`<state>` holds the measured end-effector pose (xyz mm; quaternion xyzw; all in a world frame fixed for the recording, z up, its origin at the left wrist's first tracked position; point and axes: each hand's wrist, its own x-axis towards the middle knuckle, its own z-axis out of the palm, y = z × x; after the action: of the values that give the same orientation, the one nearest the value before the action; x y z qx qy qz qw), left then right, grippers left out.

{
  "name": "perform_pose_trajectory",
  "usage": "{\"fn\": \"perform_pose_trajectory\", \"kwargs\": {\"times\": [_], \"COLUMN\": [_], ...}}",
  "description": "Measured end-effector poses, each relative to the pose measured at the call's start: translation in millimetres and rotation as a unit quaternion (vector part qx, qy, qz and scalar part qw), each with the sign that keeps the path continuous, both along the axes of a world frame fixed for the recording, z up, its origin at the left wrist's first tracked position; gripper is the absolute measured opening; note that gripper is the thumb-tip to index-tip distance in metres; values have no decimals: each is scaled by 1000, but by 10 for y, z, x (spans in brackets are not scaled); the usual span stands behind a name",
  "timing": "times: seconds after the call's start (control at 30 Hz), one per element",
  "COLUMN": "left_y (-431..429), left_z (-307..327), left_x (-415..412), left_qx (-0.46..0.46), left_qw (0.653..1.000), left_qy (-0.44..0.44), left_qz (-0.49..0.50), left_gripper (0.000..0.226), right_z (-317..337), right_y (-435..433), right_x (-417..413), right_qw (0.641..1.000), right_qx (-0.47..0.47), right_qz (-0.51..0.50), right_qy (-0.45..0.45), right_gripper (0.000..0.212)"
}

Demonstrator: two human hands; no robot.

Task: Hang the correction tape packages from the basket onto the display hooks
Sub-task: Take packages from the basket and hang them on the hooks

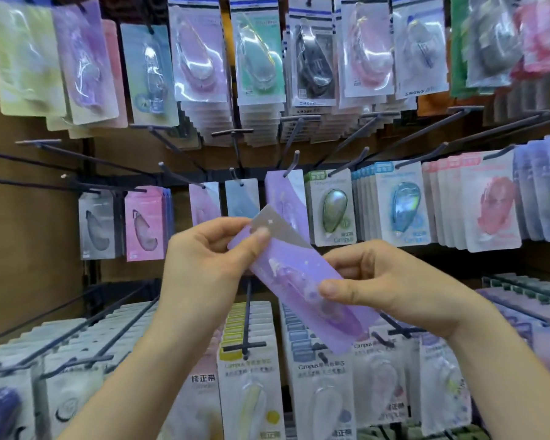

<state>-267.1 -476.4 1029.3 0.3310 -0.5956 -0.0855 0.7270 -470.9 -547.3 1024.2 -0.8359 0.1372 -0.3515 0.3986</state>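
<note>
Left hand [204, 265] pinches the top of a lilac carded correction tape package [302, 277], right hand [385, 281] its lower end, mid-frame. Next: thread its hole onto the black hook [291, 168] above, likely.

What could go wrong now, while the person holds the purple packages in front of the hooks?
1. Both hands, left hand and right hand, pinch the purple packages only at the ends; the grey card fanned out behind could slip and fall.
2. The packages are tilted, so the hanging hole may miss the hook.
3. The purple package already hanging there sits close behind and could be knocked off.
</note>
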Motion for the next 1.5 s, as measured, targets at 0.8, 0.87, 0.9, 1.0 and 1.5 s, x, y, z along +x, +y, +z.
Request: {"fn": "perform_pose_trajectory", "kwargs": {"times": [0.8,0.87,0.9,1.0,1.5], "left_y": [-624,-639,-643,-658,-656], "left_z": [831,858,871,896,931], "left_x": [-316,-304,-299,-304,-310], "left_qx": [-116,-119,-116,-88,9], "left_qw": [988,987,987,990,1000], "left_qy": [-93,-90,-92,-89,-26], "left_qz": [51,60,64,72,-12], "left_gripper": [11,12,12,14,16], "right_z": [40,29,26,23,60], "right_y": [65,34,23,-2,-3], "right_x": [78,61,50,19,-61], "right_qw": [991,993,993,994,993], "right_qx": [43,20,9,6,-2], "right_qz": [-89,-95,-97,-94,-114], "right_qy": [-87,-69,-59,-46,-36], "right_gripper": [25,28,29,27,7]}}
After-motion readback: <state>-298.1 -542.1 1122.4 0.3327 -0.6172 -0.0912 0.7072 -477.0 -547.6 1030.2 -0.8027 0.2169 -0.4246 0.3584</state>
